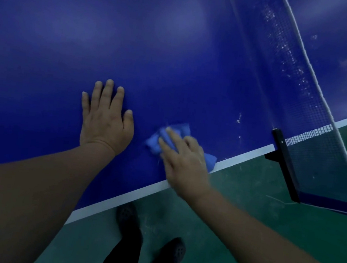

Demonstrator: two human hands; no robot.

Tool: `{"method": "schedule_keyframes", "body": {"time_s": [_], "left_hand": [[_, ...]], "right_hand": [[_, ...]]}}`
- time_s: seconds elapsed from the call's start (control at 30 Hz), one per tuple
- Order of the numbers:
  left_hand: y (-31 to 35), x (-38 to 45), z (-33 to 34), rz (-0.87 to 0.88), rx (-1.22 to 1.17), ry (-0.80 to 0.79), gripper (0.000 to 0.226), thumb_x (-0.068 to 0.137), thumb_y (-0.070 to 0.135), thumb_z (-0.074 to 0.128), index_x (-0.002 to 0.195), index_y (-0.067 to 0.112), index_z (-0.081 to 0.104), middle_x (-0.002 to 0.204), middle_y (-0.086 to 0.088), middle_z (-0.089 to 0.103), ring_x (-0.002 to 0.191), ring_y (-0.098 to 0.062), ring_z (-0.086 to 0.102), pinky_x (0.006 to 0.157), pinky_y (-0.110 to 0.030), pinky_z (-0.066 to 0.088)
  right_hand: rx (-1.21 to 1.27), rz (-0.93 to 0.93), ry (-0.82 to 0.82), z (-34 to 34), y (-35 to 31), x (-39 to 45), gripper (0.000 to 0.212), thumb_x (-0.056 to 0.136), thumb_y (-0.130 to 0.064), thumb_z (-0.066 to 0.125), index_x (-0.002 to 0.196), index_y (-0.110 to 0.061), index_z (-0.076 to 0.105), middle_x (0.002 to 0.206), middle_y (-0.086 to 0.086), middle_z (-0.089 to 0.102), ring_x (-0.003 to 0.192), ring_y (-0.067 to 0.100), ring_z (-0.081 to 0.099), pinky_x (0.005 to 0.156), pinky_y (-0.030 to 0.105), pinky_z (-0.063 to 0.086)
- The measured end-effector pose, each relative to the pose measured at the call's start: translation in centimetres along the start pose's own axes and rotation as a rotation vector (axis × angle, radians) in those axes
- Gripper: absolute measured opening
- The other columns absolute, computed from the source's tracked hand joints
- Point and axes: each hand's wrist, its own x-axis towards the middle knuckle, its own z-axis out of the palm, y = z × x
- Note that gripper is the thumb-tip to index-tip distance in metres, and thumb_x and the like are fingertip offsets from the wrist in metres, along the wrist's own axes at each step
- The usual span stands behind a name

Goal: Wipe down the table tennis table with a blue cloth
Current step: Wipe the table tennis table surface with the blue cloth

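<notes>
The dark blue table tennis table fills most of the view, with a white edge line running along its near side. A light blue cloth lies crumpled on the table close to that edge. My right hand presses down on the cloth with straight, spread fingers and looks blurred. My left hand rests flat on the bare table surface, fingers straight, a short way left of the cloth.
The net with a white top cord crosses the table at the right, held by a black clamp post at the table's edge. Pale specks dot the surface near the net. Green floor and my dark shoes lie below the edge.
</notes>
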Motion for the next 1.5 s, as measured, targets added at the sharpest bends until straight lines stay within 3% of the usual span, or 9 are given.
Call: {"method": "schedule_keyframes", "body": {"time_s": [0.1, 0.27, 0.5, 0.73, 0.87, 1.0, 1.23, 1.4, 1.5], "left_hand": [[-0.3, -0.2, -0.1, 0.003, -0.038, -0.008, 0.061, 0.101, 0.039, 0.035, 0.156, 0.014, 0.024, 0.167, -0.006, 0.009, 0.153, -0.023, -0.004, 0.123, -0.047, -0.009], [-1.3, -0.6, -1.3, 0.034, -0.27, -0.055, 0.07, 0.093, 0.043, 0.025, 0.156, 0.013, 0.027, 0.166, -0.005, 0.01, 0.153, -0.02, -0.003, 0.122, -0.04, -0.012], [-6.0, -10.2, -1.8, 0.17, -0.053, 0.009, 0.063, 0.096, 0.039, 0.03, 0.15, 0.007, 0.039, 0.16, -0.016, 0.027, 0.151, -0.029, 0.017, 0.124, -0.047, 0.003], [-7.9, -11.5, -0.9, 0.213, -0.006, -0.009, 0.063, 0.097, 0.04, 0.032, 0.151, 0.007, 0.036, 0.16, -0.017, 0.028, 0.151, -0.03, 0.015, 0.124, -0.047, 0.004], [-8.1, -11.6, -0.9, 0.21, -0.015, -0.003, 0.063, 0.097, 0.039, 0.031, 0.15, 0.005, 0.037, 0.16, -0.016, 0.029, 0.151, -0.029, 0.016, 0.124, -0.047, 0.005], [-8.0, -11.5, -0.9, 0.205, 0.006, -0.024, 0.063, 0.097, 0.039, 0.03, 0.149, 0.005, 0.039, 0.16, -0.016, 0.029, 0.151, -0.03, 0.016, 0.124, -0.046, 0.004], [-7.9, -11.5, -1.0, 0.192, 0.018, -0.024, 0.063, 0.097, 0.041, 0.028, 0.149, 0.006, 0.038, 0.161, -0.016, 0.027, 0.152, -0.029, 0.014, 0.124, -0.045, 0.002], [-7.9, -11.4, -1.0, 0.186, -0.011, -0.019, 0.064, 0.096, 0.041, 0.03, 0.149, 0.006, 0.04, 0.16, -0.015, 0.028, 0.151, -0.029, 0.015, 0.124, -0.046, 0.004], [-7.8, -11.5, -0.9, 0.174, -0.011, -0.007, 0.064, 0.095, 0.041, 0.032, 0.147, 0.006, 0.043, 0.159, -0.015, 0.031, 0.151, -0.03, 0.017, 0.124, -0.049, 0.007]], "right_hand": [[0.01, -0.099, -0.026, -0.8, 3.8, -0.5, 0.039, 0.092, -0.025, 0.052, 0.128, -0.018, 0.066, 0.142, 0.008, 0.056, 0.103, 0.033, 0.051, 0.083, 0.047, 0.052], [-0.034, 0.452, 0.085, -1.2, 4.9, 7.4, 0.042, 0.099, -0.031, 0.048, 0.138, -0.021, 0.059, 0.149, 0.006, 0.049, 0.114, 0.038, 0.047, 0.089, 0.048, 0.047], [-0.015, -0.177, -0.041, -0.7, 2.8, 0.2, 0.041, 0.094, -0.033, 0.047, 0.129, -0.02, 0.066, 0.142, 0.008, 0.057, 0.103, 0.037, 0.051, 0.081, 0.047, 0.051], [-0.079, 0.295, 0.092, -0.8, 4.7, 14.7, 0.042, 0.102, -0.038, 0.039, 0.142, -0.032, 0.052, 0.157, -0.001, 0.039, 0.125, 0.036, 0.042, 0.098, 0.043, 0.038], [-0.041, -0.105, 0.051, 0.6, -1.1, 8.4, 0.043, 0.093, -0.031, 0.044, 0.13, -0.024, 0.064, 0.143, 0.007, 0.055, 0.104, 0.042, 0.054, 0.078, 0.049, 0.051], [-0.008, -0.394, -0.191, -1.3, 0.0, -3.9, 0.043, 0.093, -0.033, 0.048, 0.135, -0.03, 0.058, 0.147, -0.001, 0.052, 0.112, 0.035, 0.051, 0.082, 0.047, 0.052], [-0.056, 0.382, 0.127, -1.0, 2.1, 4.6, 0.039, 0.095, -0.032, 0.053, 0.13, -0.02, 0.066, 0.137, 0.011, 0.059, 0.105, 0.041, 0.051, 0.082, 0.048, 0.048], [-0.057, 0.004, 0.059, 1.1, -5.2, 0.2, 0.038, 0.09, -0.029, 0.059, 0.126, -0.024, 0.067, 0.138, 0.004, 0.06, 0.105, 0.031, 0.046, 0.075, 0.04, 0.046], [-0.076, 0.151, 0.116, -0.5, 0.6, -3.8, 0.035, 0.09, -0.027, 0.061, 0.123, -0.018, 0.071, 0.133, 0.01, 0.064, 0.105, 0.029, 0.043, 0.083, 0.046, 0.051]]}}
